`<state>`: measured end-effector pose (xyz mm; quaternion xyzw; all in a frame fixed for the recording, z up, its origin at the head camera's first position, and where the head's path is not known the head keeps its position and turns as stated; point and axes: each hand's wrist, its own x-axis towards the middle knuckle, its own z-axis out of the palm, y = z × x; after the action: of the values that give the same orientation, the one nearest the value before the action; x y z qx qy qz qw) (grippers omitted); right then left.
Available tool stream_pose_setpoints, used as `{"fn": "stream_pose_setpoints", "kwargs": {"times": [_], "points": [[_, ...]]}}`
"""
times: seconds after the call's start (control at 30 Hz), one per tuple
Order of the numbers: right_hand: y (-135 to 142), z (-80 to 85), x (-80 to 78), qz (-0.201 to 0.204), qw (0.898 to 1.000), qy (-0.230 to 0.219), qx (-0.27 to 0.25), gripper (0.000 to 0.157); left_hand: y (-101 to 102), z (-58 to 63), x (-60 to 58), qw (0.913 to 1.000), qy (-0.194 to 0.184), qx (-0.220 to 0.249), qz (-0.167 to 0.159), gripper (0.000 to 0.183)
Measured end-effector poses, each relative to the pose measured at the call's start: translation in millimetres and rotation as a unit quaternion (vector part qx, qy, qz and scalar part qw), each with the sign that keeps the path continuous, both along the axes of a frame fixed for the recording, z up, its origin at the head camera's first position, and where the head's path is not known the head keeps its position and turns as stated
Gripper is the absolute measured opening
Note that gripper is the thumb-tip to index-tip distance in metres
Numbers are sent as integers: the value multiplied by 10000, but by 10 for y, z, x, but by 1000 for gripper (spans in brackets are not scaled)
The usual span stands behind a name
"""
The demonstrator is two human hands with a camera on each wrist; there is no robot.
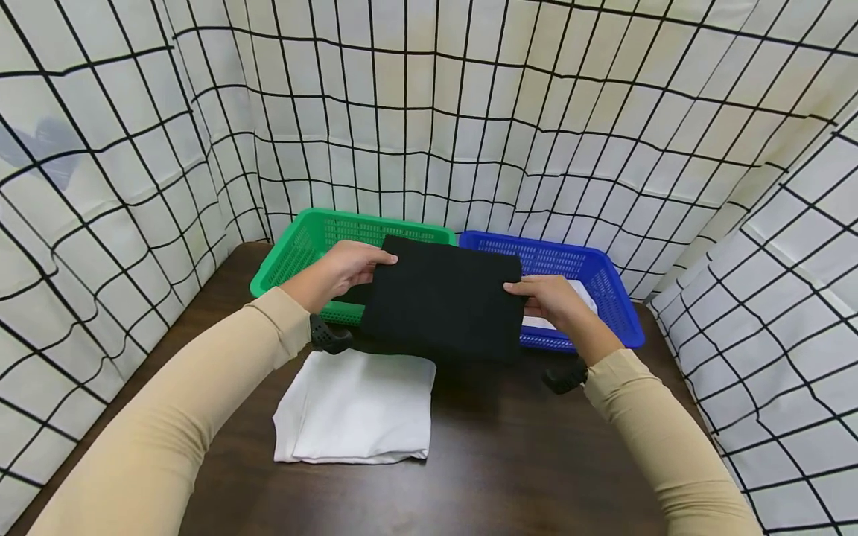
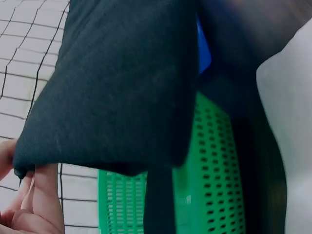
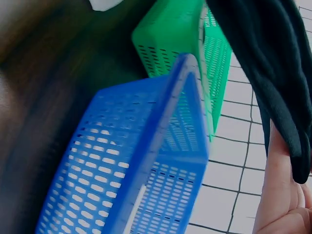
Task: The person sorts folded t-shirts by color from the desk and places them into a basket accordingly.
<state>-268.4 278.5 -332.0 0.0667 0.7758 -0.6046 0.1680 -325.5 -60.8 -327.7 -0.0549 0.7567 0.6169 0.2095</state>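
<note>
A folded black cloth [image 1: 445, 298] is held up in the air between both hands, in front of and above the two baskets. My left hand [image 1: 345, 272] pinches its left edge near the upper corner, thumb on top. On the opposite edge, my right hand [image 1: 553, 298] pinches it the same way. The left wrist view shows the cloth [image 2: 122, 87] hanging over the green basket [image 2: 209, 185]. In the right wrist view the cloth's layered edge [image 3: 278, 73] hangs from the fingers, beside the blue basket [image 3: 112, 161]. Whether it is a garment I cannot tell.
A folded white cloth [image 1: 362, 406] lies on the dark wooden table [image 1: 523, 461], nearer to me. Black fabric shows inside the green basket [image 1: 281, 260], and white cloth [image 1: 583, 294] lies in the blue basket [image 1: 623, 309]. Grid-patterned curtains [image 1: 469, 112] enclose the back and sides.
</note>
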Motion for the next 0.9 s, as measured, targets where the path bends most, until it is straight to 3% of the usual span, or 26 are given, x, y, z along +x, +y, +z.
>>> {"fn": "stream_pose_setpoints", "kwargs": {"times": [0.3,0.53,0.77,0.9], "points": [[-125,107,-233,-176,9998,65,-31,55,-51,99,-155,9998,186,66,51,52],[-294,121,-468,-290,9993,200,-113,35,-134,143,-291,9978,458,-136,450,41],[-421,129,-587,-447,9988,181,-103,48,-224,169,-385,9972,427,-411,453,47],[-490,155,-658,-541,9984,176,-12,48,-260,180,-444,9975,464,-363,393,49]]}}
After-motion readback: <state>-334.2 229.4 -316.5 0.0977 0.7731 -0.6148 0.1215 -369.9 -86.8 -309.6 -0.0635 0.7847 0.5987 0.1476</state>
